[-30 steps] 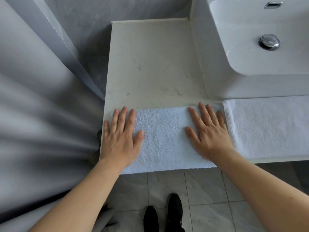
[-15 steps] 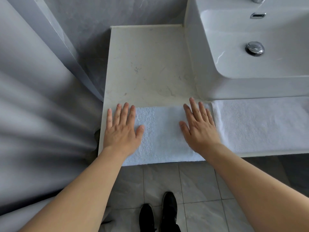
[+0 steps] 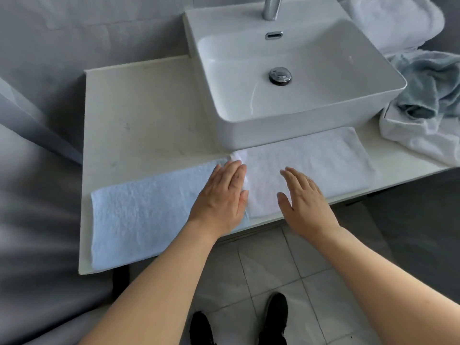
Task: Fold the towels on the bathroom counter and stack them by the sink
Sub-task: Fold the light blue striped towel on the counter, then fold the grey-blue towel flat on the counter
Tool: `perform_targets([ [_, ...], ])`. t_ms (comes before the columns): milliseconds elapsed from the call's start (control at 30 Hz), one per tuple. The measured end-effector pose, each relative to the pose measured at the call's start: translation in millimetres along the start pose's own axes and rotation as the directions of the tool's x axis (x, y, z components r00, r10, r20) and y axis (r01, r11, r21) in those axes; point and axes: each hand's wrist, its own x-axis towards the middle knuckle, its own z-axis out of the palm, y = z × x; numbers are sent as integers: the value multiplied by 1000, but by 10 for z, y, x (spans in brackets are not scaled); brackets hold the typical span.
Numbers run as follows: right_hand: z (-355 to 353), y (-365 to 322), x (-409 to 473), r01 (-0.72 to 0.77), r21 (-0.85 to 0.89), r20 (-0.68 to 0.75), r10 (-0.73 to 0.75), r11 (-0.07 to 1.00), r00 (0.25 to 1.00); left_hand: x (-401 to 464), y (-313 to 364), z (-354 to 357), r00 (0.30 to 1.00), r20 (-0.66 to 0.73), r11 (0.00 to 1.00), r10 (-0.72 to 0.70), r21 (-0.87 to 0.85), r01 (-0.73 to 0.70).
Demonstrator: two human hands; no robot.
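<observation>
Towels [image 3: 149, 210] flat under both open-fingered grips — left hand [image 3: 221, 197], right hand [image 3: 302, 197] — far pile [image 3: 395, 18] cut off.

A pale stone counter [image 3: 139, 115] carries everything. A white basin [image 3: 298, 95] stands on its rear middle part. Along the front edge lie two flat folded towels: a light blue towel [image 3: 139, 215] reaching to the front left corner, slightly overhanging the edge, and a white towel [image 3: 323, 160] just in front of the basin, the two meeting end to end. At the right end a crumpled white towel [image 3: 418, 138] lies in a heap, with a grey-blue towel [image 3: 430, 85] bunched on it.
</observation>
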Motion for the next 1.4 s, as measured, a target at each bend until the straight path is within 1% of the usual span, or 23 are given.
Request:
perform_targets([
  [67,-147,301,11,-8,6,-18,8,1000,1000,278,304,112,999,6,999,44,11,-44],
  [233,-540,1172,77,-52,39,-75,55,998,996,926,1005,417,995,35,995,90,31,-91],
  [400,-849,1990,119,-132,53,-72,136,990,988,1503,1582,664,994,60,996,88,2,-88],
  [500,-981,2343,240,-175,48,-77,178,983,981,1807,1799,767,985,95,989,145,-16,-144],
  [600,-1101,2653,483,-191,71,-155,200,979,967,2198,1928,910,976,98,981,194,-42,-191],
  [700,-1253,3034,733,-240,111,-259,262,964,930,2653,2135,1113,953,132,962,271,-72,-263],
  [767,-1367,3330,867,-267,124,-282,292,956,914,2953,2350,1221,947,127,954,296,-99,-284],
  [900,-1675,3929,1195,-256,105,-359,276,961,891,3581,2823,1320,981,51,956,188,-237,-171],
  [933,-1773,4068,1297,-255,91,-384,270,963,883,3759,2925,1350,985,43,959,169,-239,-154],
  [1000,-1952,4321,1518,-249,69,-400,256,966,880,4102,3095,1413,991,37,975,131,-186,-122],
  [1067,-2112,4513,1782,-250,64,-396,254,966,882,4422,3210,1479,999,23,985,33,-168,-29],
  [1133,-2216,4676,1997,-247,33,-354,243,968,903,4683,3295,1585,995,27,984,-99,-149,102],
  [1200,-2255,4815,2155,-235,-24,-246,222,972,943,4877,3302,1698,973,76,974,-219,-44,223],
  [1233,-2267,4871,2213,-229,-57,-192,214,972,958,4947,3291,1718,966,74,969,-248,22,247],
  [1300,-2296,4941,2301,-238,-96,-138,224,966,965,5022,3278,1679,971,-28,966,-239,99,241],
  [1367,-2310,4981,2356,-229,-112,-178,207,967,962,5050,3286,1638,973,-149,980,-179,64,190],
  [1400,-2309,4995,2367,-203,-126,-217,172,971,961,5027,3305,1620,974,-166,988,-152,-7,153],
])
